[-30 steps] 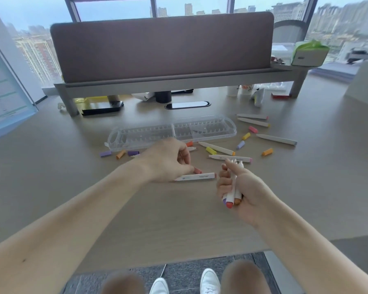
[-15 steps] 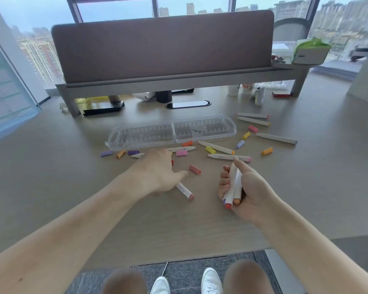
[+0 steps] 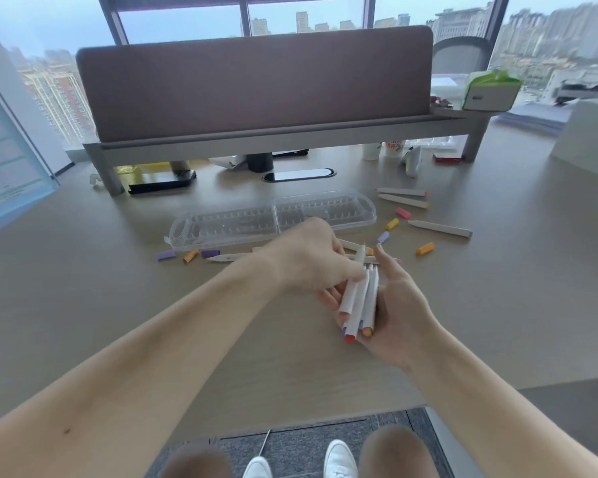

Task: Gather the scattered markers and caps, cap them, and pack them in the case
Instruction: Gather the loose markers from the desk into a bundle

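Bundle of white markers (image 3: 369,305) lies in the upturned right hand (image 3: 406,307), fingers curled beneath it and coloured ends all toward the wrist, apparently kept aligned for capping. The left hand (image 3: 308,263), close on its left, pinches one more marker (image 3: 352,288) against the bundle — judged an addition. Beyond both hands lie the open clear case (image 3: 273,219), loose caps (image 3: 424,249) and further markers (image 3: 441,228) — nothing visibly packed.

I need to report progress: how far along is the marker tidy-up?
Done: nothing packed; the clear case lies open, apparently empty. In hand: right hand holds a bundle of markers, left hand pinches one marker. Left: loose markers and caps on the desk.
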A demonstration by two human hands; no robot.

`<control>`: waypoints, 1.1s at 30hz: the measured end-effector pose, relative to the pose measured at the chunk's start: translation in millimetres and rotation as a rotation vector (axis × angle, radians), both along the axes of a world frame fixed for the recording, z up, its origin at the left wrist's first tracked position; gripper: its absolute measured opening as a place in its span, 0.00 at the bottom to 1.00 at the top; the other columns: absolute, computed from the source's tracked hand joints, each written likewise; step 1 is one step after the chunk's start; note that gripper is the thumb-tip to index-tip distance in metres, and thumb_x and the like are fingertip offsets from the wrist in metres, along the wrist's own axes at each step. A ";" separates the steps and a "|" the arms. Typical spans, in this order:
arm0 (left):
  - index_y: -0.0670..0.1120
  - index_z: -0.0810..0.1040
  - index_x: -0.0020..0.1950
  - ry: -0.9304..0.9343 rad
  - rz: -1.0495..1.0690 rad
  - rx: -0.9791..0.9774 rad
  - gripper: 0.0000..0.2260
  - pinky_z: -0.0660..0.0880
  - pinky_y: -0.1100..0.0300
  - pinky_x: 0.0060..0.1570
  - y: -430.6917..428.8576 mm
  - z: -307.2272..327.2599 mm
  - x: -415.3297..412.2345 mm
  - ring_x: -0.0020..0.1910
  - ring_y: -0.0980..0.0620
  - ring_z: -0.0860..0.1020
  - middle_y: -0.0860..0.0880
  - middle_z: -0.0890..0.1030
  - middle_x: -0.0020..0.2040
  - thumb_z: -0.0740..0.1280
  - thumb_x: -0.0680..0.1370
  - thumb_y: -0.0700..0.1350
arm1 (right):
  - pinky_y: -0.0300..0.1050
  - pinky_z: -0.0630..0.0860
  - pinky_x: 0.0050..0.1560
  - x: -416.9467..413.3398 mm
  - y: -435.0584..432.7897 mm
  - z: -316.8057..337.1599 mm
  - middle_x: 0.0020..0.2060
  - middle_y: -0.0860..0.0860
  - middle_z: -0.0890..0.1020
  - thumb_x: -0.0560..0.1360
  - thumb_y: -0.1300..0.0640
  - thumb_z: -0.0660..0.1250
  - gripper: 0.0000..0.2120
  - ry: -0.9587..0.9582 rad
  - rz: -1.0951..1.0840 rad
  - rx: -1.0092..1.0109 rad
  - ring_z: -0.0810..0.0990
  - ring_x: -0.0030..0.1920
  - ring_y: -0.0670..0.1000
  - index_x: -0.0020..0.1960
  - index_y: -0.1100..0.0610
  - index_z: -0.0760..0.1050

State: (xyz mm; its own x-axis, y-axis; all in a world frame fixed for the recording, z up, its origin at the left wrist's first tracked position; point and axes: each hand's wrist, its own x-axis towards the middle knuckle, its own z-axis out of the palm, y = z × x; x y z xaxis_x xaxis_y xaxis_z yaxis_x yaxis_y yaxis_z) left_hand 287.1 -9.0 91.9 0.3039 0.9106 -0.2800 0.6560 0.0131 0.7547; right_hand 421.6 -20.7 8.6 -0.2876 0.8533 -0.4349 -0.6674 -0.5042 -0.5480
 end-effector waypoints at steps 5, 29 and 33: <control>0.33 0.81 0.49 0.055 0.115 0.064 0.10 0.82 0.57 0.33 21.9 -1.0 -20.9 0.35 0.47 0.86 0.41 0.84 0.38 0.70 0.81 0.41 | 0.38 0.69 0.28 -0.3 3.8 -0.8 0.30 0.50 0.75 0.78 0.51 0.72 0.11 -0.126 -0.131 -0.085 0.73 0.27 0.47 0.45 0.57 0.73; 0.49 0.72 0.54 0.597 -0.082 0.668 0.03 0.68 0.59 0.39 59.7 -31.1 -108.5 0.42 0.51 0.76 0.56 0.76 0.39 0.64 0.84 0.47 | 0.39 0.70 0.28 3.9 9.3 3.0 0.34 0.53 0.74 0.81 0.45 0.67 0.16 -0.090 -0.078 -0.136 0.71 0.30 0.49 0.52 0.60 0.73; 0.46 0.73 0.57 0.557 -0.538 1.106 0.04 0.74 0.55 0.30 28.7 -23.0 -70.1 0.33 0.50 0.73 0.52 0.77 0.41 0.61 0.84 0.45 | 0.41 0.75 0.28 8.5 8.5 5.3 0.36 0.54 0.77 0.78 0.37 0.67 0.25 -0.070 -0.014 -0.153 0.75 0.30 0.51 0.53 0.61 0.75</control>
State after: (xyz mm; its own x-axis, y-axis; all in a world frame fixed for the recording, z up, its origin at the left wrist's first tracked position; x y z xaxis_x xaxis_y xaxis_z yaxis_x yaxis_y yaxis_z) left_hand 217.0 19.8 68.9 0.7788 0.5424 0.3152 0.6076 -0.7772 -0.1637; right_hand 430.2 -12.2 13.9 -0.2409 0.7795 -0.5783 -0.6380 -0.5762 -0.5109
